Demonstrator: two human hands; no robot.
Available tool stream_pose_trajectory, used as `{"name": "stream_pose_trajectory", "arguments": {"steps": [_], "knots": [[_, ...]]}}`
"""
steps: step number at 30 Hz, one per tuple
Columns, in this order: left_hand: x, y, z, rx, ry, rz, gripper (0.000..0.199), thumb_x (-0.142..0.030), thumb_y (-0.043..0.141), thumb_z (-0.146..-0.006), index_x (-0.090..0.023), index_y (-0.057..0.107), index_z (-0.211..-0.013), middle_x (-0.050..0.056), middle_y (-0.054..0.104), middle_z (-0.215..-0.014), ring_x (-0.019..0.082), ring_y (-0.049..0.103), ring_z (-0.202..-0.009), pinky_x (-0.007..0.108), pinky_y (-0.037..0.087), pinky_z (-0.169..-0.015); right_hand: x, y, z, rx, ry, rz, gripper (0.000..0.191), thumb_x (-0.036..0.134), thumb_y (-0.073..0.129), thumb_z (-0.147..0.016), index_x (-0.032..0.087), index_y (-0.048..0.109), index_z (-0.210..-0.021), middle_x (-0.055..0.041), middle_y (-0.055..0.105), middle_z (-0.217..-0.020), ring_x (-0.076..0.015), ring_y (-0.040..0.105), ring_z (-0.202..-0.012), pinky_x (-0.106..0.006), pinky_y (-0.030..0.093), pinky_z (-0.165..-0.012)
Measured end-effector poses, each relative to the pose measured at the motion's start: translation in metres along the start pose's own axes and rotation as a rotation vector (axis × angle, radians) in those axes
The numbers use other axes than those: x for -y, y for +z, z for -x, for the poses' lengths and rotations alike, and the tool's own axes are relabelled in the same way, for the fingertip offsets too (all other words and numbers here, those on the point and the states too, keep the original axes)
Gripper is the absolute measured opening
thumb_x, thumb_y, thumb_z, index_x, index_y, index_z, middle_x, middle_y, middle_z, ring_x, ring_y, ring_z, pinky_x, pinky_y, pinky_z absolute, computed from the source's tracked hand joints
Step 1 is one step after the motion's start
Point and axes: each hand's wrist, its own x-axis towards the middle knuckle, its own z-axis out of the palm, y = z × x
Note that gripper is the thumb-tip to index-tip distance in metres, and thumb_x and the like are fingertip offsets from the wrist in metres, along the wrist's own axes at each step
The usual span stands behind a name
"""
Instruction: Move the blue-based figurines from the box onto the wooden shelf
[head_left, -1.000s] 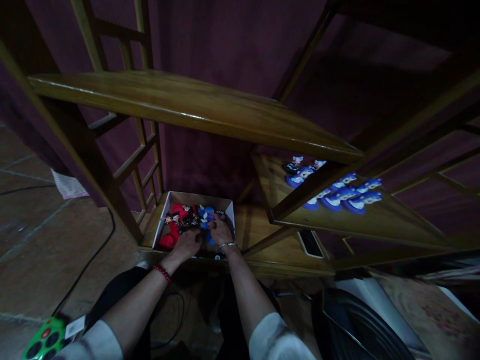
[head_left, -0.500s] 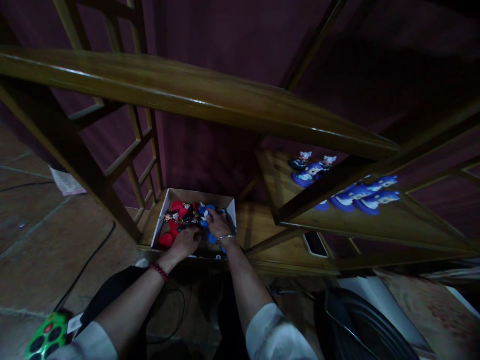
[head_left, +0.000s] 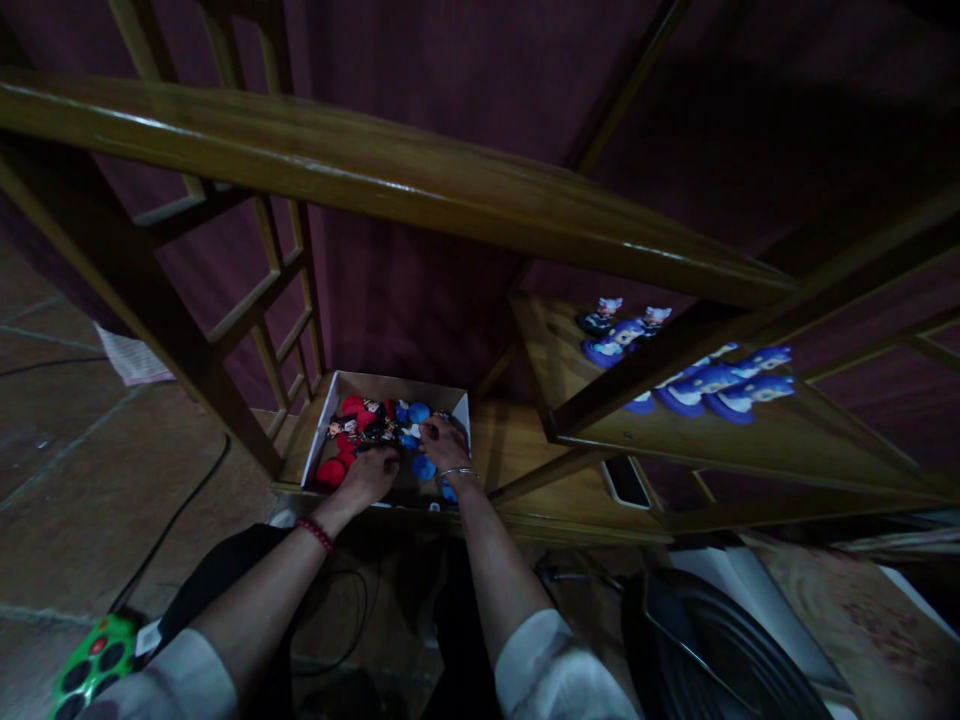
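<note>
A white cardboard box (head_left: 466,405) on the low wooden shelf holds several small figurines lying down. Those on the left have round red bases (head_left: 331,472); those on the right have round blue bases (head_left: 423,467). Over the box's front left, my left hand (head_left: 373,476) has its fingers curled down beside dark figurines (head_left: 381,430). My right hand (head_left: 444,445) reaches into the right side, fingers bent together next to a white-and-blue figurine (head_left: 409,434). In the dim light, what either hand's fingertips hold is hidden.
Blue and white figurines (head_left: 750,397) stand on a raised shelf (head_left: 570,370) at right. A phone (head_left: 627,482) lies on the lower shelf. A thick wooden rail (head_left: 390,185) crosses above my hands. A black stool (head_left: 720,650) and a green object (head_left: 94,665) are near the floor.
My right hand has drawn slightly right, uncovering more of the blue bases and the white-and-blue figurine. My left hand stays nearly in place, and the view has shifted a little.
</note>
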Motion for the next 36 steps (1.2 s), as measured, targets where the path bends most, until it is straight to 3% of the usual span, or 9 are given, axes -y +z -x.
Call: {"name": "stream_pose_trajectory", "arguments": {"steps": [10, 22, 30, 36], "knots": [[0.001, -0.001, 0.0, -0.004, -0.028, 0.001, 0.029, -0.02, 0.041, -0.075, -0.017, 0.059, -0.098, 0.005, 0.062, -0.1, 0.014, 0.056, -0.092, 0.022, 0.04, -0.08, -0.004, 0.006, 0.001, 0.023, 0.123, -0.142, 0.018, 0.028, 0.046, -0.071, 0.021, 0.059, -0.081, 0.0034, 0.061, -0.063, -0.0097, 0.057, -0.055, -0.021, 0.047, -0.057], [-0.004, -0.004, 0.001, -0.007, -0.048, 0.056, 0.029, -0.018, 0.041, -0.074, -0.017, 0.059, -0.097, 0.005, 0.064, -0.092, 0.015, 0.057, -0.085, 0.024, 0.041, -0.074, 0.004, -0.006, 0.018, 0.096, 0.055, -0.057, 0.009, 0.022, 0.051, -0.067, 0.022, 0.058, -0.073, 0.0028, 0.065, -0.076, -0.0116, 0.06, -0.072, -0.022, 0.046, -0.067], [-0.006, 0.009, -0.004, -0.066, -0.056, 0.278, 0.038, -0.015, 0.043, -0.072, -0.012, 0.052, -0.109, 0.008, 0.061, -0.102, 0.016, 0.055, -0.093, 0.026, 0.041, -0.082, 0.005, -0.007, 0.03, 0.157, 0.01, -0.063, 0.011, 0.016, 0.052, -0.068, 0.02, 0.06, -0.074, 0.0007, 0.066, -0.077, -0.0114, 0.061, -0.073, -0.022, 0.046, -0.069], [-0.013, 0.011, -0.001, -0.09, -0.101, 0.526, 0.036, -0.011, 0.044, -0.07, -0.012, 0.055, -0.104, 0.007, 0.061, -0.101, 0.016, 0.055, -0.094, 0.025, 0.043, -0.082, 0.007, -0.005, 0.04, 0.144, 0.001, 0.019, 0.012, 0.013, 0.053, -0.066, 0.021, 0.059, -0.073, 0.0008, 0.066, -0.078, -0.0124, 0.06, -0.076, -0.022, 0.045, -0.07]]}}
